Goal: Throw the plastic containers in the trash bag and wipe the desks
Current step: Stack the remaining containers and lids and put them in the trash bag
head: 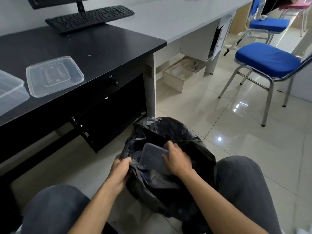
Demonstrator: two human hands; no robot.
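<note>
Plastic container (pixel 150 157), at trash bag (pixel 179 132) mouth

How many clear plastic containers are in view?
3. A flat clear plastic container sits on the black desk. A second clear container is beside it, cut off at frame left. A third container is in the right hand, inside the black trash bag. The bag may hide more.

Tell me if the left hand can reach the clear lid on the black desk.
Likely yes, once freed: the left hand grips the trash bag, but nothing stands between it and the clear lid near the black desk's edge.
</note>
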